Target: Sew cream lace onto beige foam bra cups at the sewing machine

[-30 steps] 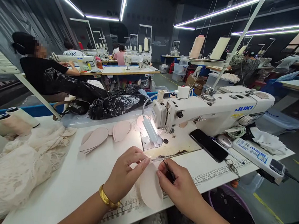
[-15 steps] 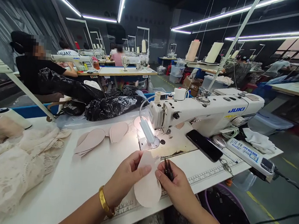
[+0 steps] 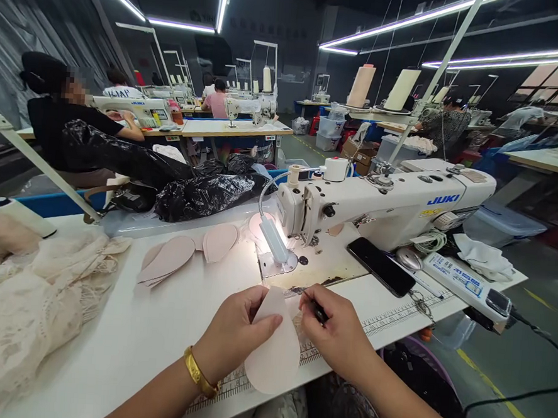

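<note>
My left hand (image 3: 236,326), with a gold bracelet at the wrist, pinches a pale pink teardrop-shaped piece (image 3: 274,354) near its narrow top, thumb in front. Just right of the piece, my right hand (image 3: 331,326) is closed round small dark snips (image 3: 318,312), whose tips are mostly hidden by the fingers. A bit of sheer lace (image 3: 295,311) shows between the hands, beside the pink piece. Both hands are over the front edge of the white table (image 3: 157,353), in front of the sewing machine (image 3: 378,202) and its lit lamp (image 3: 274,239).
Pink cut pieces (image 3: 168,262) lie left of the needle area. Cream lace (image 3: 31,307) is heaped at the far left. A black phone (image 3: 380,265) rests right of the needle plate. Black plastic bags (image 3: 208,195) lie behind the table. A person in black (image 3: 62,120) sits at the back left.
My right hand has turned and closed more around the snips, and their blades no longer point up in view. The pink piece has tilted and shifted slightly left in my left hand.
</note>
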Demonstrator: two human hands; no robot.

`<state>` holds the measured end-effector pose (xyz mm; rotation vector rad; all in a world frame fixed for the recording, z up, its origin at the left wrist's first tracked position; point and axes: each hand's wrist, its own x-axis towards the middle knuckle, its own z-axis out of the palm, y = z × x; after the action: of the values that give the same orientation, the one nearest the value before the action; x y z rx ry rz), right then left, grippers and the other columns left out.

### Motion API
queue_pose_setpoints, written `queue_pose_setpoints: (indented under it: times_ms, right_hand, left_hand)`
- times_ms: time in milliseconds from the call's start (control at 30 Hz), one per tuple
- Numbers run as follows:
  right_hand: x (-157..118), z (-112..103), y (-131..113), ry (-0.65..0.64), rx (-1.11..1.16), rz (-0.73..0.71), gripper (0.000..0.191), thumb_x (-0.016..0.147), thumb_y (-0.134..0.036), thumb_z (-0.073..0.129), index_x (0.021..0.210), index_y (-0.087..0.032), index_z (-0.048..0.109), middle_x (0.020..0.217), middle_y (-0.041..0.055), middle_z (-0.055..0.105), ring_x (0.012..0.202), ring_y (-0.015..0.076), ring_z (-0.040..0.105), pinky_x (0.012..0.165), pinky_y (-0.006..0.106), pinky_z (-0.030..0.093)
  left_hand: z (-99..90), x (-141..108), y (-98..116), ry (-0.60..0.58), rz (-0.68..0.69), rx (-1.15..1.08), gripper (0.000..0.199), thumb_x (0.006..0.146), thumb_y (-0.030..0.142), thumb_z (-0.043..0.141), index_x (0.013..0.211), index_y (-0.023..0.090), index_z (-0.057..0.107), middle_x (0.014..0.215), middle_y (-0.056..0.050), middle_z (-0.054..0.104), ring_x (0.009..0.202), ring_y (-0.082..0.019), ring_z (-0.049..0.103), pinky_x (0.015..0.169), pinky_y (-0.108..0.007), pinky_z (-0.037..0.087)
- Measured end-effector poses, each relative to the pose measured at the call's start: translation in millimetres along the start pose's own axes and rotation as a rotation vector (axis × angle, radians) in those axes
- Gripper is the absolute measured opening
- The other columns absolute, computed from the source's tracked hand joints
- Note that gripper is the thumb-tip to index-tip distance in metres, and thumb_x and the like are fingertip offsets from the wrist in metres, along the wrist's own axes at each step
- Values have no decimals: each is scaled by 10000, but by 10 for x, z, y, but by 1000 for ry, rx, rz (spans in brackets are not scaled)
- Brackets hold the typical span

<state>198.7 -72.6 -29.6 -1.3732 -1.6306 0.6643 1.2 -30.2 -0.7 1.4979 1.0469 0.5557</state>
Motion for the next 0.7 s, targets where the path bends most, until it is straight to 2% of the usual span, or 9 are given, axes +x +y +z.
queue_pose_setpoints:
  times_ms: [100, 200, 267, 333, 367, 433, 500, 600, 700]
  right_hand:
    - [10, -81, -27, -53, 388, 144, 110, 926, -215, 502, 820, -220, 530, 742, -36, 455, 645, 131, 394, 590, 259, 325]
    - [-22, -71, -52, -108, 703, 140, 102, 970, -262, 496, 879, -222, 521, 837, -29, 493, 596, 102, 333, 564, 257, 284]
    - [-30, -79, -50, -228, 776, 129, 139, 1006, -298, 451, 887, -232, 480, 819, -25, 535, 558, 101, 338, 550, 263, 290]
    - [8, -150, 4, -287, 598, 80, 158, 1006, -313, 453, 865, -241, 457, 741, -30, 530, 564, 123, 379, 562, 275, 317]
    - [46, -212, 57, -252, 430, 53, 156, 987, -309, 486, 849, -242, 457, 705, -34, 510, 579, 136, 394, 575, 282, 325]
    - [135, -359, 193, -21, 67, 22, 152, 913, -284, 581, 818, -239, 472, 685, -36, 479, 604, 150, 400, 592, 293, 319]
    - [195, -482, 307, 167, -72, 48, 135, 934, -291, 560, 839, -239, 479, 700, -32, 483, 620, 159, 431, 618, 303, 354]
    - [161, -507, 306, 53, 52, -3, 150, 1019, -356, 497, 989, -227, 567, 883, 23, 597, 821, 189, 579, 760, 321, 453]
    - [59, -373, 141, -132, 156, -94, 252, 1017, -386, 550, 1217, -244, 607, 1135, 67, 622, 1068, 216, 593, 846, 316, 470]
  left_hand:
    - [-15, 16, -21, -68, -36, -64, 279, 756, 392, 729, 893, 160, 657, 829, -23, 672, 728, -185, 603, 613, -267, 464]
    - [-14, 17, -38, -140, -59, -125, 302, 747, 401, 752, 881, 155, 639, 813, -17, 659, 705, -168, 595, 599, -257, 452]
    - [-14, 7, -35, -186, -67, -151, 315, 735, 404, 772, 862, 153, 631, 784, -6, 643, 678, -152, 585, 583, -247, 441]
    - [-20, -8, -25, -261, -94, -183, 352, 717, 420, 796, 870, 144, 640, 778, -10, 646, 669, -151, 593, 586, -249, 449]
    - [-26, -15, -22, -301, -117, -201, 380, 710, 434, 806, 890, 137, 651, 789, -18, 656, 674, -156, 604, 593, -255, 459]
    - [-41, -20, -25, -348, -151, -237, 431, 704, 468, 820, 916, 129, 662, 821, -39, 676, 693, -171, 628, 609, -268, 478]
    - [-54, -13, -39, -328, -152, -264, 452, 707, 497, 828, 905, 130, 653, 843, -51, 686, 719, -187, 649, 616, -271, 485]
    - [-56, 14, -68, -267, -125, -322, 475, 692, 498, 858, 908, 141, 632, 871, -48, 694, 748, -192, 665, 624, -266, 494]
    - [-44, 34, -82, -246, -124, -364, 504, 676, 473, 886, 955, 143, 625, 891, -43, 708, 720, -160, 649, 611, -249, 495]
